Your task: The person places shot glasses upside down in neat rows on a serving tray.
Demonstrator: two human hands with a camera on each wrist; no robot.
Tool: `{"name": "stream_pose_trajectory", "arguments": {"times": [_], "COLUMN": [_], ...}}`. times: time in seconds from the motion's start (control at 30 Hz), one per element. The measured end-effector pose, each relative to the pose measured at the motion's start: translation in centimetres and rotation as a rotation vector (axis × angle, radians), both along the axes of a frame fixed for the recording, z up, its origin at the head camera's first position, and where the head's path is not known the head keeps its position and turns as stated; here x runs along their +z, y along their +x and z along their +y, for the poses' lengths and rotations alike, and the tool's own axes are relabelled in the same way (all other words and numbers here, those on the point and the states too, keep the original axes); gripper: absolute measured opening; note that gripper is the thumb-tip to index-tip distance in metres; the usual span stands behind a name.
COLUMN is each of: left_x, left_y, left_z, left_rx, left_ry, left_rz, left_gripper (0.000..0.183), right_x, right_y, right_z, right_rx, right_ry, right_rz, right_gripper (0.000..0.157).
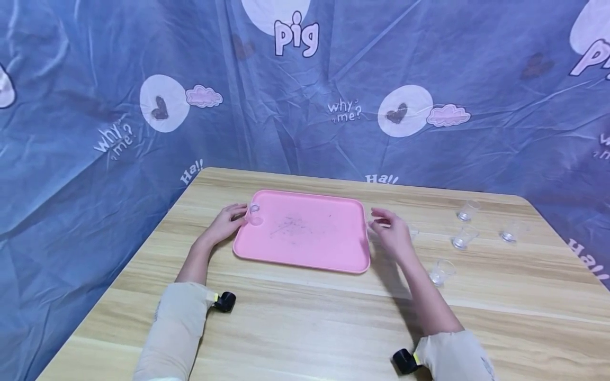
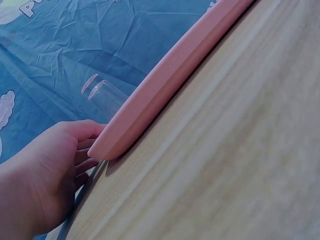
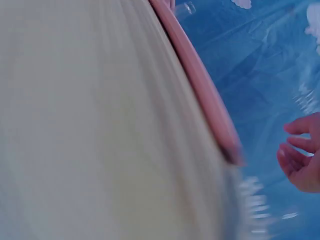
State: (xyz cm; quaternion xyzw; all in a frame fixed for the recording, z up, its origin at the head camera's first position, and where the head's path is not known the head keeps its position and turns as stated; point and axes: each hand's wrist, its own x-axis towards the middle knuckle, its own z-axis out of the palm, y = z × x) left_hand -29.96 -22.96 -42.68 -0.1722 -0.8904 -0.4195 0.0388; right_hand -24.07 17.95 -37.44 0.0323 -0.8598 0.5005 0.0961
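A pink tray (image 1: 305, 233) lies on the table. At its left edge my left hand (image 1: 227, 225) grips the rim, with the thumb at the edge and the other fingers bent beside it. A small clear cup (image 1: 254, 214) stands on the tray close to those fingers. My right hand (image 1: 392, 233) hovers just beyond the tray's right edge, its fingers loosely bent and apart. No held thing can be made out in it; the right wrist view is blurred. Another clear cup (image 1: 412, 233) is partly hidden behind the right hand.
Several more clear cups stand on the right of the wooden table (image 1: 305, 328), among them a near cup (image 1: 442, 271), a far cup (image 1: 468, 210) and a rightmost cup (image 1: 511, 232). A blue printed cloth (image 1: 295, 132) hangs behind the table.
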Motion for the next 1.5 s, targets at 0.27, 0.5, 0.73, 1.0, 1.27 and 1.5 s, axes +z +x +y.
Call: {"name": "stream_pose_trajectory", "arguments": {"times": [0.27,0.5,0.73,1.0,1.27,1.5], "left_x": [0.0,0.2,1.6,4.0,4.2,3.3], "left_y": [0.3,0.3,0.9,2.8,2.9,2.3], "left_z": [0.1,0.2,0.6,1.5,1.3,1.0], "left_rx": [0.029,0.005,-0.037,-0.053,-0.063,-0.066], "left_ry": [0.074,0.115,0.144,0.185,0.189,0.176], "left_rz": [-0.099,-0.138,-0.133,-0.179,-0.178,-0.174], "left_gripper": [0.046,0.044,0.040,0.039,0.040,0.040], "right_x": [5.8,5.8,3.1,1.1,-0.7,-2.2], "right_y": [2.6,5.3,7.4,8.7,8.8,8.9], "right_z": [3.4,9.3,14.0,16.2,16.7,16.6], "right_rx": [0.054,0.129,0.257,0.342,0.416,0.403], "right_ry": [0.087,0.154,0.205,0.275,0.174,0.142], "right_rz": [0.143,0.130,0.020,-0.079,-0.143,-0.157], "right_gripper": [0.038,0.041,0.039,0.046,0.049,0.048]}}
